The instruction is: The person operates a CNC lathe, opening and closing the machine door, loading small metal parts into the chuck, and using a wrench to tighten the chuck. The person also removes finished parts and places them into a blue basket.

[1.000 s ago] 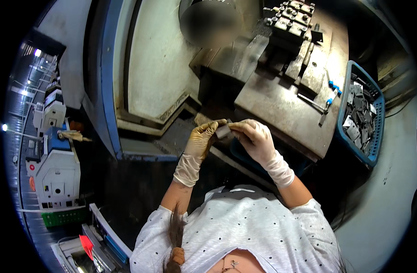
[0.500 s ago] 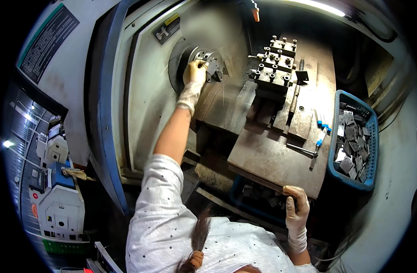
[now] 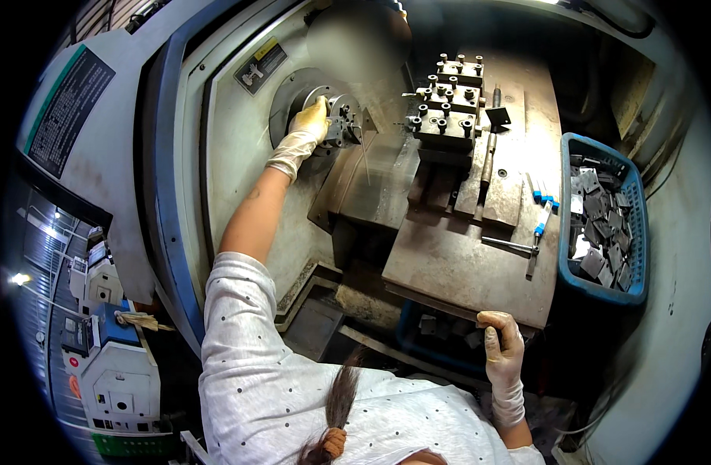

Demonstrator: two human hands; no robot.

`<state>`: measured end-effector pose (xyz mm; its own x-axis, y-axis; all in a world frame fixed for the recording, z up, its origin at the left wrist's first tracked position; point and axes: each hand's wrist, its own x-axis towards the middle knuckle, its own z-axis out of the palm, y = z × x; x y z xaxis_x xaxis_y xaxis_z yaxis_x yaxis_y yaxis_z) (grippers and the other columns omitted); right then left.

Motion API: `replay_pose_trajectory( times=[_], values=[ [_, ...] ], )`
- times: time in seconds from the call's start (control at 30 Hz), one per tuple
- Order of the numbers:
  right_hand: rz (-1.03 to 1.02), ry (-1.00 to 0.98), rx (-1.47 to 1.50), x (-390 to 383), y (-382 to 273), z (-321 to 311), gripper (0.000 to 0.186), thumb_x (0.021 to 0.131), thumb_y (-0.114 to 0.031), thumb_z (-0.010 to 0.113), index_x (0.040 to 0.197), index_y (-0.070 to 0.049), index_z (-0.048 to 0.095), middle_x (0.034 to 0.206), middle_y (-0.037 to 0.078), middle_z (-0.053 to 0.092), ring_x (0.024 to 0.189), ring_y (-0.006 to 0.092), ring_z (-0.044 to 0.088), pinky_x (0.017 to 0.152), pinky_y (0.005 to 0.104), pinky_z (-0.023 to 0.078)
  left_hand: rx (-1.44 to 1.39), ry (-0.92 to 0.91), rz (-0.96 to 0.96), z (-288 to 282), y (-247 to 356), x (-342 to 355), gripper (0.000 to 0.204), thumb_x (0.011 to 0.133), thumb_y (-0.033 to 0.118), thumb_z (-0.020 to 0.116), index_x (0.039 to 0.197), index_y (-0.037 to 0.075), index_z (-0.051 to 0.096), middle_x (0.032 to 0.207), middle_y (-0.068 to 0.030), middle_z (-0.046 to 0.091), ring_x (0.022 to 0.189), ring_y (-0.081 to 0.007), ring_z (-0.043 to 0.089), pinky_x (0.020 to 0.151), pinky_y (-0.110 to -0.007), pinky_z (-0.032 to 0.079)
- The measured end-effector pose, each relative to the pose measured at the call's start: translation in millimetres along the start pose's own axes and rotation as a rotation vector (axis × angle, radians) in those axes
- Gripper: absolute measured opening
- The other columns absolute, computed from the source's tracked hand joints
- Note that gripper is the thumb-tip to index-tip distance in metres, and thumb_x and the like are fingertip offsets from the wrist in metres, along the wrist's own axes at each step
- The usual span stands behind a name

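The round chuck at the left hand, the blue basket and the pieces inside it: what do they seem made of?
Chuck: probably machined steel, grey with metallic highlights.
Basket: likely moulded plastic, evenly blue, with small openings in its wall.
Pieces: seemingly metal plate, thin and flat; some glint brightly, others look dull grey. Which metal, I cannot tell.

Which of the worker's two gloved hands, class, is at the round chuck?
The left hand: it is at the chuck, whereas the right hand is away from it, by the near edge of the metal table.
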<state>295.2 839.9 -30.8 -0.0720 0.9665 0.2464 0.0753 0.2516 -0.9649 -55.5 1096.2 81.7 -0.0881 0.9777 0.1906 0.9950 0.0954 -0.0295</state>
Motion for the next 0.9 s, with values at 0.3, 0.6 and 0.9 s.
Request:
replay_pose_trajectory(
  times=[0.3, 0.6, 0.9],
  values=[
    [0.04, 0.006, -0.001, -6.4, 3.6, 3.3, 0.011, 0.07, -0.002, 0.046, 0.08, 0.0, 0.05, 0.076, 0.008, 0.05, 0.069, 0.0152, 0.048, 0.064, 0.0228, 0.037, 0.208, -0.093, 0.067, -17.8, 21.6, 9.5, 0.048, 0.06, 0.018, 0.061, 0.096, 0.003, 0.034, 0.082, -0.0144, 0.052, 0.077, -0.0271, 0.05, 0.065, -0.033, 0.04],
    [0.043, -0.012, -0.036, -10.7, 7.3, 4.0, 0.012, 0.069, 0.0, 0.046, 0.08, 0.0, 0.05, 0.075, 0.009, 0.051, 0.07, 0.0173, 0.049, 0.064, 0.0234, 0.038, 0.15, 0.007, 0.149, -16.5, 19.7, 11.4, 0.033, 0.062, 0.012, 0.058, 0.086, 0.003, 0.038, 0.076, -0.0143, 0.053, 0.075, -0.0284, 0.05, 0.064, -0.035, 0.039],
    [0.079, 0.026, -0.011, -19.6, 4.5, -6.9, 0.012, 0.069, 0.0, 0.046, 0.08, 0.0, 0.05, 0.076, 0.009, 0.051, 0.069, 0.0163, 0.049, 0.063, 0.0228, 0.039, 0.305, 0.084, 0.21, 0.4, 31.8, 19.2, 0.031, 0.063, 0.009, 0.055, 0.085, 0.001, 0.034, 0.075, -0.017, 0.051, 0.073, -0.0311, 0.05, 0.061, -0.038, 0.039]
  ],
)
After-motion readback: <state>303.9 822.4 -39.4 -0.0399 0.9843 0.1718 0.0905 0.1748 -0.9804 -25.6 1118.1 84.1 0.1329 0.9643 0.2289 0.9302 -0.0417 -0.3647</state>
